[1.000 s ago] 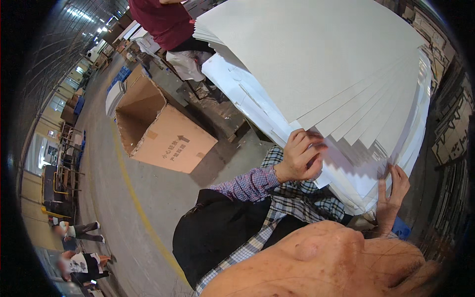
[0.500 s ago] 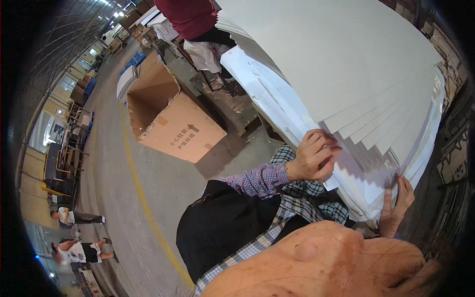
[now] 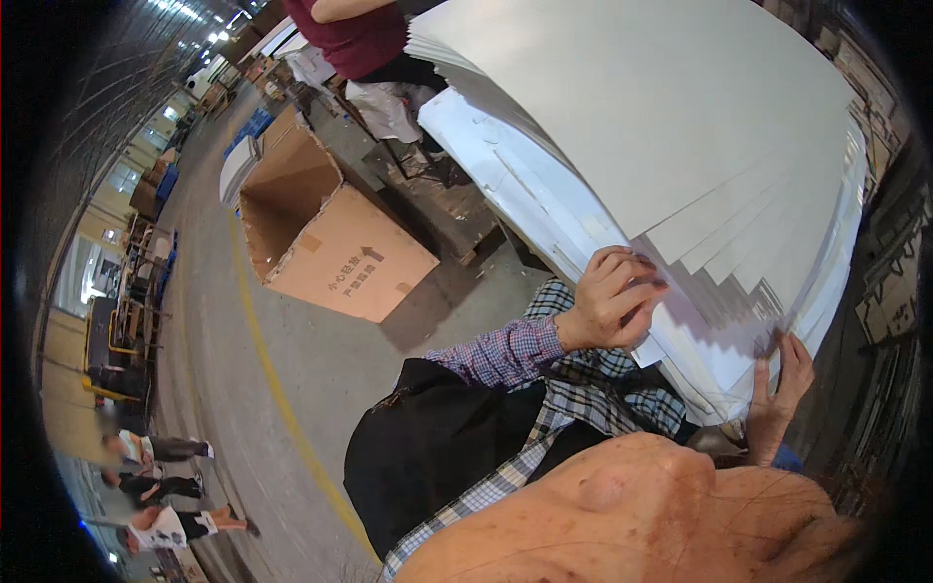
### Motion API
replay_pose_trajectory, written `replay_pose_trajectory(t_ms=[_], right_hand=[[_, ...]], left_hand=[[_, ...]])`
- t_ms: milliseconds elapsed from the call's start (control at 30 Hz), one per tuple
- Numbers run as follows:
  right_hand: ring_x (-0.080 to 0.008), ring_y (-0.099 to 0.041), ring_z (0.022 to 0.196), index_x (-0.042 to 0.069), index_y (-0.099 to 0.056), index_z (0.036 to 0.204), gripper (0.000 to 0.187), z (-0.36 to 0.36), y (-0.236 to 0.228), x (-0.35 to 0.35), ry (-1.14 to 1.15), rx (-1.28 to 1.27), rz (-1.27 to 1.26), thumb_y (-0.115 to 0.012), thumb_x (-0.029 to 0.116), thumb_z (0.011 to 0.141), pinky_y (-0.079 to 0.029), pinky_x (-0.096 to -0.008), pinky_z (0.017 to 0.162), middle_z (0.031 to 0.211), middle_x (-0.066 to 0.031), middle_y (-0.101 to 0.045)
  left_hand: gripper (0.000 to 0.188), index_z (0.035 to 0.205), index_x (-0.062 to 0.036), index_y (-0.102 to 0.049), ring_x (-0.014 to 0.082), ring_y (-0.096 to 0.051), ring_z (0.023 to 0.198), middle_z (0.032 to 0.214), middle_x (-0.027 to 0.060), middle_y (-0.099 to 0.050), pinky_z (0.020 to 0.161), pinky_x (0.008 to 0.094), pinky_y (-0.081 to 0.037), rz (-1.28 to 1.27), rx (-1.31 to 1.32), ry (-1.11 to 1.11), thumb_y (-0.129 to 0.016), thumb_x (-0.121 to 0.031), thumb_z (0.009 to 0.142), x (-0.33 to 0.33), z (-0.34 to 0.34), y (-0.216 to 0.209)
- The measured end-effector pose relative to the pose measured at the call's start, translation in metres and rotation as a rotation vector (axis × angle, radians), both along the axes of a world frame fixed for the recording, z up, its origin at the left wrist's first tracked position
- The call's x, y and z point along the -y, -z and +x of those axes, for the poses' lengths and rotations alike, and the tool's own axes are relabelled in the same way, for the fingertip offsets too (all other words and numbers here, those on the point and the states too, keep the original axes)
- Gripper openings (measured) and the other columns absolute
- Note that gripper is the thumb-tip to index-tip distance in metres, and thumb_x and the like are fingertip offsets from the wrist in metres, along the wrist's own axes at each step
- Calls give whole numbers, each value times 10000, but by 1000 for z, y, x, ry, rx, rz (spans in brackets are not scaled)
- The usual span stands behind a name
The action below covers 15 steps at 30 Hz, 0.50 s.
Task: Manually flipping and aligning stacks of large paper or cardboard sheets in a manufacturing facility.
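Note:
A fanned stack of large grey-white card sheets [image 3: 671, 117] lies on the work surface, its stepped corners toward me. My left hand [image 3: 617, 296] is at the near left corner of the sheets, fingers curled and closed on their edge; the fingertips are partly hidden. At the near right corner, my right hand [image 3: 780, 382] touches the sheets' edge with its fingertips, thumb and fingers apart. White wrapping paper [image 3: 539, 180] shows beneath the stack and along its left side.
A large open cardboard box [image 3: 355, 257] stands on the floor to the left. Beyond it, a person in a dark red top [image 3: 360, 44] is beside the table. Several people stand far left, near a yellow floor line [image 3: 282, 398]. Stacked boards [image 3: 889, 301] are at the right.
The view has shifted slightly. Both hands keep nearly the same place at the sheets. The person in red now shows a forearm, and another person has come into sight at far left.

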State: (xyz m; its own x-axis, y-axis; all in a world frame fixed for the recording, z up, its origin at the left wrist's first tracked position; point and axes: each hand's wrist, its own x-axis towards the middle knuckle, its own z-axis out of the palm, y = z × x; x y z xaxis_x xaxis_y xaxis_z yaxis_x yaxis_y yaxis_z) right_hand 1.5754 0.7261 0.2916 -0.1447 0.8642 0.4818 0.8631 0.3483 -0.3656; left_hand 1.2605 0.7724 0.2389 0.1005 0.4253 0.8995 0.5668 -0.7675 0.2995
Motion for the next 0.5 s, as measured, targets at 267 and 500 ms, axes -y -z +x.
replay_pose_trajectory(t_ms=[267,500], right_hand=[[-361,-455,1323,14,-612,1336,391,-6,-9,-6,25,-5,6,-646,167,978,-374,-481,1104,1379,-195,-536],[-367,-462,1316,18,-622,1334,402,-1,-8,-7,35,0,17,-659,180,968,-376,-484,1104,1369,-195,-539]], left_hand=[[270,966,-69,-747,294,-646,964,995,110,-670,963,482,-480,-57,-20,-38,-671,-92,708,-3,0,-3],[366,998,-45,-766,283,-573,771,930,123,-645,766,409,-411,22,-6,-12,-663,-87,649,-13,5,-4]])
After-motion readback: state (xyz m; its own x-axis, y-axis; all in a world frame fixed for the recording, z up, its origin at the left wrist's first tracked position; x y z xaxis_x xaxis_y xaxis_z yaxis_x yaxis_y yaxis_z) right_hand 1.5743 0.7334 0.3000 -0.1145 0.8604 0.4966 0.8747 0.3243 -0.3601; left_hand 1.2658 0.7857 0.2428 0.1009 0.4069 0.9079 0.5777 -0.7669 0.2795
